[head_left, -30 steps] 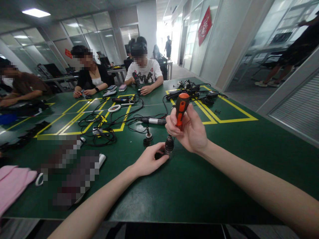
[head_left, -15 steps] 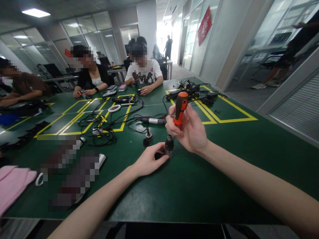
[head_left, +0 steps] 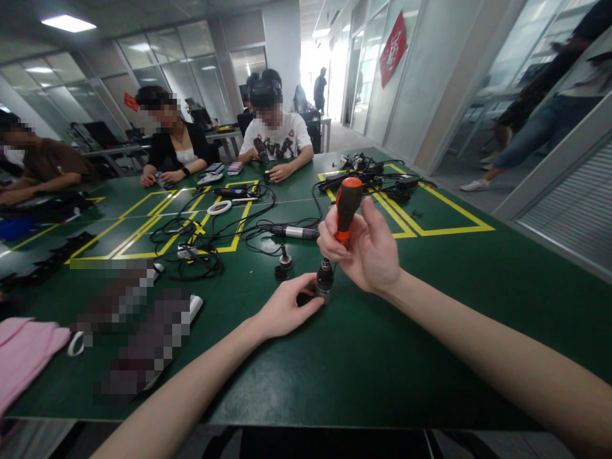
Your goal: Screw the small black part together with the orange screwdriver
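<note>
The person's right hand (head_left: 370, 255) is closed around a screwdriver (head_left: 348, 203) with an orange and dark handle. The handle stands nearly straight up, with its fat end on top. Held like that, it can probably be twisted with the fingers while its tip points down. The fingers hide most of the thin metal rod, so one cannot tell where the tip touches.

The left hand (head_left: 287, 309) rests low by the desk (head_left: 382, 363), its thumb and fingers pinched around a dark round part (head_left: 325, 277). This part stands upright on the desk, just under the right hand. The left hand seems to be there to stop it from tipping or spinning.

Just past the left hand, a small part with a stem (head_left: 285, 259) stands up, with a little black piece (head_left: 281, 275) next to it. They are near enough to reach, yet they do not get in the way. Behind them lies a silver and black tool (head_left: 296, 233). A heap of black cords (head_left: 356, 175) sits farther back.
</note>
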{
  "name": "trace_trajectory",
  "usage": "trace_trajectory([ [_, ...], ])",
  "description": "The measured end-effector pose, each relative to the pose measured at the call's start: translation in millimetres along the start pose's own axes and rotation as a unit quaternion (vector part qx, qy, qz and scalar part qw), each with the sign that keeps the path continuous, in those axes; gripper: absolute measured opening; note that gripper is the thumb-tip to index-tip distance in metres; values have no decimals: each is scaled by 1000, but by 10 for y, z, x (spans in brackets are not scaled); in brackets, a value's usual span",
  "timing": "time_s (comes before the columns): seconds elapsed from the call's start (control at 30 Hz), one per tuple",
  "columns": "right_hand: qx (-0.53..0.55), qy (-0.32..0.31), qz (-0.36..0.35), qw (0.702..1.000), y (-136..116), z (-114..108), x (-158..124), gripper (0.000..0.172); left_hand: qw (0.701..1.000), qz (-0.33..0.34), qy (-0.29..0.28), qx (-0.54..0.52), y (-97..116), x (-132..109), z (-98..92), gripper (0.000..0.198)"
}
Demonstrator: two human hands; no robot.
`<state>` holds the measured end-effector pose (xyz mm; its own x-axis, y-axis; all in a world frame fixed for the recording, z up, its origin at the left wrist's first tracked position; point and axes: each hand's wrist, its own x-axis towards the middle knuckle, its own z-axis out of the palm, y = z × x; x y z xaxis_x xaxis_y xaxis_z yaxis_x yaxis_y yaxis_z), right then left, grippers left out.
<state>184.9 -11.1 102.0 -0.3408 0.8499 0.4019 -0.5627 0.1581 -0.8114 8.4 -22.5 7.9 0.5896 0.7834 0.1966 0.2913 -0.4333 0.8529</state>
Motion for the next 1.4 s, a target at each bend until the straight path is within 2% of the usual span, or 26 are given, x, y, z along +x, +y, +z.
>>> trace_trajectory([
  [0.17,-12,20,-9,1000,4,24,-7,52,1000,-1,2,-3,1,1,2,37],
  [0.93,4,-5,-1,1000,-2,1,19,62,1000,-3,5,-2,-6,3,9,37],
  [1.17,2,-2,-6,1000,-6,11,1,56,1000,-3,-3,-1,32,3,-3,35],
  [1.4,24,-11,4,1000,18,-8,27,63,1000,2,0,-3,6,0,4,35],
])
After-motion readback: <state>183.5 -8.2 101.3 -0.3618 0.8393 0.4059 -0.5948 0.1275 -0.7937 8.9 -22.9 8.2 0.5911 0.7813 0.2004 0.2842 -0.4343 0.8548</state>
